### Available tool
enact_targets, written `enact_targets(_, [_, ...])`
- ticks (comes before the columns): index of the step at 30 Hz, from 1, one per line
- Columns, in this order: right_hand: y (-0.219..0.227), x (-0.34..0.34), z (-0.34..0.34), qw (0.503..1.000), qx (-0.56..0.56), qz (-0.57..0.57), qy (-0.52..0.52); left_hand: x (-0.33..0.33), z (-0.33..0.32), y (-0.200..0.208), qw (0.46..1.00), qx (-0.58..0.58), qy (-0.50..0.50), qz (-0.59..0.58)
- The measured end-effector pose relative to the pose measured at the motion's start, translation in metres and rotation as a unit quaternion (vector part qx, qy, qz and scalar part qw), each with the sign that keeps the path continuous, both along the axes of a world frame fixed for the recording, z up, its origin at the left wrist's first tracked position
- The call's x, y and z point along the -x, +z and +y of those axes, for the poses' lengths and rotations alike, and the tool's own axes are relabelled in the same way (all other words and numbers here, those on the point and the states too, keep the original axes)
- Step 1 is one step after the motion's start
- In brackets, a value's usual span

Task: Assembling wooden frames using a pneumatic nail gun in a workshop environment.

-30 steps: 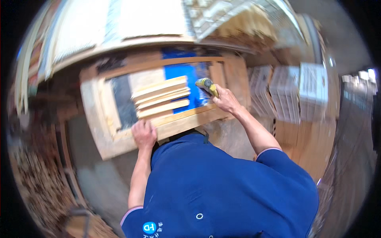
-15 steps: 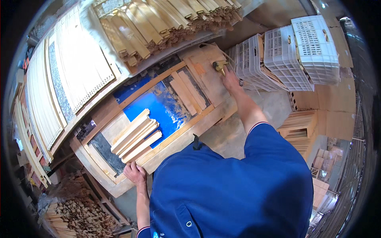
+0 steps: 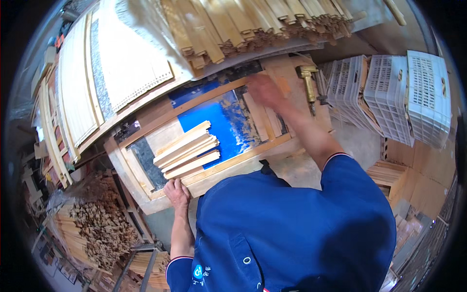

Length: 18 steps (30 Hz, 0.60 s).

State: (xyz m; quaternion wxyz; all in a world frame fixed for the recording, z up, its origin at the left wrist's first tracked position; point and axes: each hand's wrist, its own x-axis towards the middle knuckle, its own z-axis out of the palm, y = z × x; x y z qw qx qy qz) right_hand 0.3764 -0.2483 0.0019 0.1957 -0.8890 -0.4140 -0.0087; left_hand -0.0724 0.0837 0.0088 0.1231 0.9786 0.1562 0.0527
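Note:
My left hand (image 3: 177,193) rests at the near edge of the wooden workbench (image 3: 154,206), its fingers curled over the frame beside the ends of a bundle of thin pale wood strips (image 3: 188,148). The strips lie slantwise, partly on a blue sheet (image 3: 228,127). Over the far end of two flat wood pieces (image 3: 259,117) is my right hand (image 3: 264,91), smeared by motion; its fingers are unclear, as is whether it touches them. To its right a brass-coloured air gun (image 3: 307,82) lies on the bench.
Beyond the bench, a raised surface bears a large stack of long strips (image 3: 243,24) and rows of white slats (image 3: 131,68). White plastic crates (image 3: 386,87) stand at right. A bundle of wood sticks (image 3: 102,228) sits low at left, near a wooden box (image 3: 389,175).
My right hand has left the air gun, which now lies on the bench, and has moved left to the flat wood pieces. My left hand stays at the near edge. The whole view has shifted.

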Motion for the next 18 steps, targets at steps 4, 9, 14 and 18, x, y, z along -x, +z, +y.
enact_targets(4, [0.012,0.049,0.124,0.997,0.037,0.056,0.039,0.005,0.001,-0.001,1.000,0.009,0.003,0.009])
enact_targets(9, [0.065,0.031,0.174,0.953,0.233,0.194,0.018,0.003,0.002,0.001,0.999,0.001,-0.007,-0.033])
enact_targets(14, [0.141,0.066,0.139,0.995,0.043,0.005,0.093,0.003,0.019,0.027,0.997,0.058,-0.034,-0.033])
enact_targets(18, [0.228,0.124,0.095,0.996,-0.026,-0.066,0.048,-0.010,0.036,0.062,0.986,0.100,-0.102,0.086])
